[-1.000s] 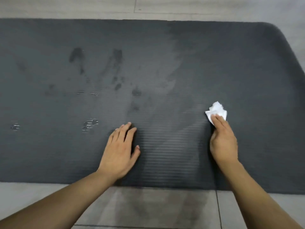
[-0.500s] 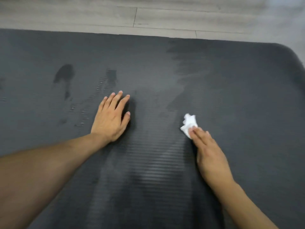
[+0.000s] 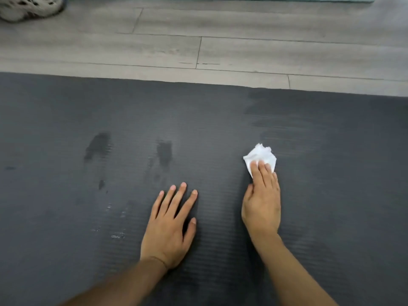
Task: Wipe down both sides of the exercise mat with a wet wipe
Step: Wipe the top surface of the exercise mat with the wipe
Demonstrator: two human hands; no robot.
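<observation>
Exercise mat (image 3: 331,195) shows damp patches only; your right hand (image 3: 261,204) presses the wet wipe (image 3: 262,154), fingers (image 3: 262,173) together; left hand (image 3: 169,228) lies splayed; underside likely undone.

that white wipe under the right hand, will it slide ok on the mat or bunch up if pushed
The wipe is already crumpled into a wad, so likely floppy and apt to bunch further. The mat looks ribbed, which probably drags on it. It seems light; the right hand likely must pin it with straight fingers.
</observation>
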